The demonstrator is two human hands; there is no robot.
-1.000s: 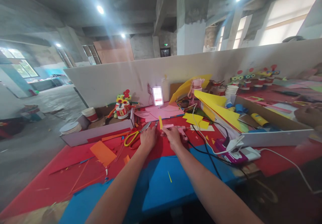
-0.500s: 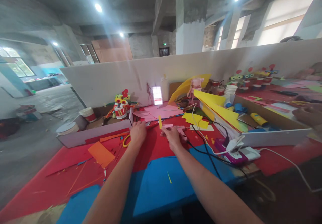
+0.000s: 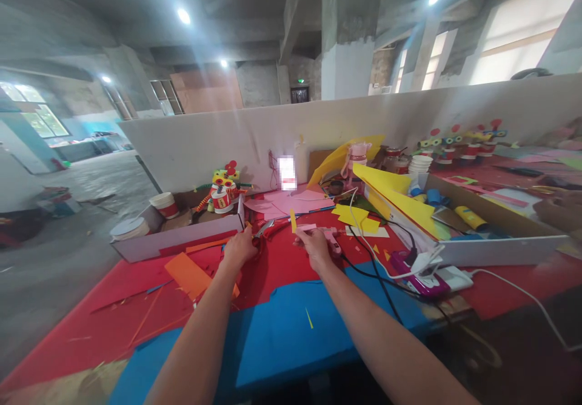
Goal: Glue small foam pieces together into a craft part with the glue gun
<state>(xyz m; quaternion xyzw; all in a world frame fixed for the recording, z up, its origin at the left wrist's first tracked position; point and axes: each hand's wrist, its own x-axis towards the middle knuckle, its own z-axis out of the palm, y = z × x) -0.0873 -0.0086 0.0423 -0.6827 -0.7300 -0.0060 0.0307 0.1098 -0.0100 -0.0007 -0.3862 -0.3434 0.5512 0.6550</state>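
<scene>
My left hand (image 3: 240,248) is closed at the handle end of a pair of scissors (image 3: 264,229). Their metal blades point away to the right, while the hand hides most of the handles. Between the fingertips of my right hand (image 3: 314,246) is a narrow yellow paper strip (image 3: 293,220), standing upright. A pink paper piece (image 3: 307,228) shows just above the same fingers. Right beside that hand lies a pink glue gun (image 3: 335,244) with a black cord. An orange paper piece (image 3: 187,274) is on the red table cover (image 3: 273,265), left of my left hand.
A box (image 3: 177,241) at left holds paper cups and a paper-cup robot figure (image 3: 224,194). At right, another box (image 3: 500,250) contains coloured rolls. Cables run to a purple power strip (image 3: 421,277). A blue sheet (image 3: 300,326) covers the near edge. Another person's hand (image 3: 561,208) is far right.
My left hand has moved left, from the middle of the scissors to their handles, uncovering the blades. The right hand keeps the yellow strip in almost the same place. The view has shifted slightly.
</scene>
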